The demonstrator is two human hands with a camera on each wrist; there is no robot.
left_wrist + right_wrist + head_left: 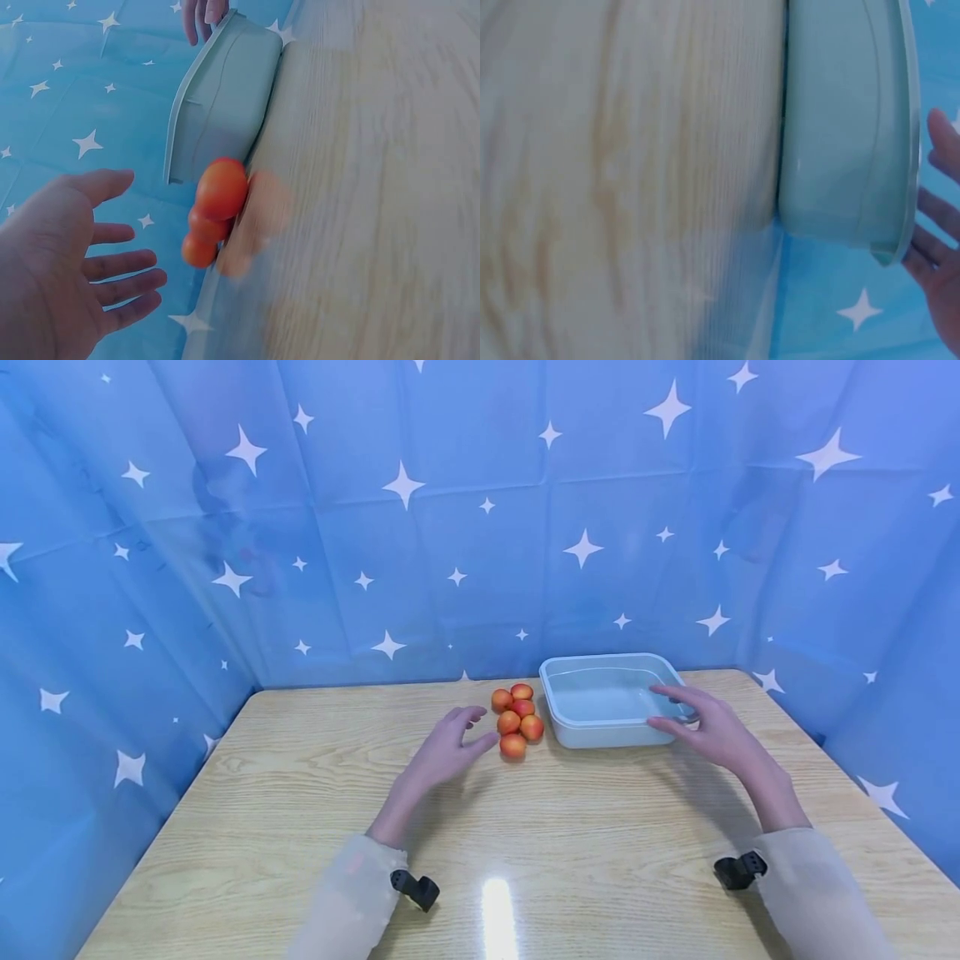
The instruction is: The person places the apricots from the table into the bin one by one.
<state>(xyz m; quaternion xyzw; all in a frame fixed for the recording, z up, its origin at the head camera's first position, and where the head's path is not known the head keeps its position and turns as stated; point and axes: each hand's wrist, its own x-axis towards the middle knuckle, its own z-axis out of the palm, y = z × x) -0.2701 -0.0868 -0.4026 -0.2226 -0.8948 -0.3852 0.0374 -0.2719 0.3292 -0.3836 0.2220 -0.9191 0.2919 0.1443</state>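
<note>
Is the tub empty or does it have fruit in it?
Empty: the tub shows only a bare bottom; the fruit sits on the table beside it.

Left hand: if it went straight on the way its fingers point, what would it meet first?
Probably the fruit: the open left hand points at the pile with a small gap between, the tub behind.

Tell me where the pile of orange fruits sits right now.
In the head view, the orange fruits lie mid-table, beside the tub, just ahead of the left hand.
</note>
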